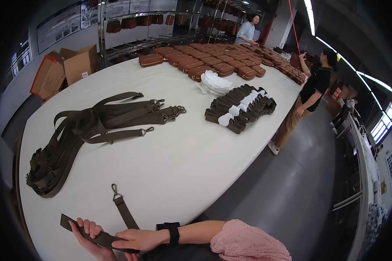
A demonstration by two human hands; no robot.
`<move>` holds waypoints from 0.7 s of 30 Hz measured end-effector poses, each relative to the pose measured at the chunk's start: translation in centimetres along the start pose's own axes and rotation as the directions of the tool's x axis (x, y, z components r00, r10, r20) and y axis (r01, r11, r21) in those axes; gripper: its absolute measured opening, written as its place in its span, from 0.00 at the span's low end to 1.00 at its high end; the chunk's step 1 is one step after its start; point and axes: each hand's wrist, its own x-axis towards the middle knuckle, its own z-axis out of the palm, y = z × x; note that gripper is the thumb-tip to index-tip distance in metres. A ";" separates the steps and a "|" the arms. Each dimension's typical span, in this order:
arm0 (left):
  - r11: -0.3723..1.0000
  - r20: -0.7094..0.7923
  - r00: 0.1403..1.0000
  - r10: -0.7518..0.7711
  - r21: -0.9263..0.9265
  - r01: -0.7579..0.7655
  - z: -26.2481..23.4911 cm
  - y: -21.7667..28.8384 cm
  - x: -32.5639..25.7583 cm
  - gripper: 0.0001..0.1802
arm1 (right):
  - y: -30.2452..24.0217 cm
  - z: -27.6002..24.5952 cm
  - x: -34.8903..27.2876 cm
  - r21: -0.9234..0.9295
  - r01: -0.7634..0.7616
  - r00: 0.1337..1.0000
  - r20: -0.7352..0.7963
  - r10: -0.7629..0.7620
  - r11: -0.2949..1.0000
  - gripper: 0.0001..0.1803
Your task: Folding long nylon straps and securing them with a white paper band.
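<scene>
My left hand [91, 229] curls its fingers around a dark olive strap [104, 239]; my right hand [139, 239] closes over it too, at the table's near end. Just beyond, a metal clip [115, 191] lies on the white table [170, 174]. Farther off are heaped straps [91, 124], folded bundles [241, 106] and brown bags [224, 68].

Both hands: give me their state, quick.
Left hand: closed, holding a dark strap.
Right hand: closed, holding the same strap.
</scene>
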 end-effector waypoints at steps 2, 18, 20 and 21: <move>0.909 -0.196 0.964 0.180 0.407 -0.087 1.3 -1.0 -1.1 0.14 | -0.6 -0.5 -1.2 -0.025 0.012 1.000 -0.001 -0.012 1.000 0.25; -0.120 0.477 0.468 -0.744 0.593 -0.796 0.3 0.0 -1.7 0.14 | -3.8 -3.0 -5.7 -0.224 -0.175 0.984 -0.020 0.175 0.959 0.25; -0.086 0.414 0.578 -0.704 0.757 -0.647 -0.1 0.3 -0.4 0.17 | -5.7 -3.2 -6.6 -0.138 -0.085 0.993 -0.092 0.073 0.987 0.23; -0.096 0.399 0.664 -0.632 0.810 -0.578 -0.8 0.1 0.1 0.14 | -7.5 -3.6 -7.5 -0.076 -0.086 0.991 -0.107 0.078 0.993 0.17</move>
